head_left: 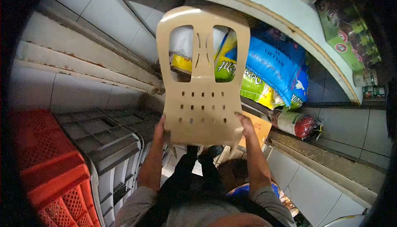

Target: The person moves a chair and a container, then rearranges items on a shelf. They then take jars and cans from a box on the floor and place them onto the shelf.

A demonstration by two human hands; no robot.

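A beige plastic chair (202, 103) faces me in the middle of the head view, its backrest away from me. Its seat has rows of small square holes, and two large openings pierce the backrest. My left hand (159, 128) grips the left edge of the seat. On the opposite edge, my right hand (247, 127) is closed around the seat's side, thumb on top. The fingers under the seat are hidden. My legs and dark shoes (210, 153) show below the chair.
Red crates (53, 156) and grey crates (111, 144) stand at left. Printed sacks (271, 68) lie behind the chair on the right, under a curved white shelf (248, 0). Near my right hand are an orange box (258, 128) and a wrapped bottle-like item (291, 123).
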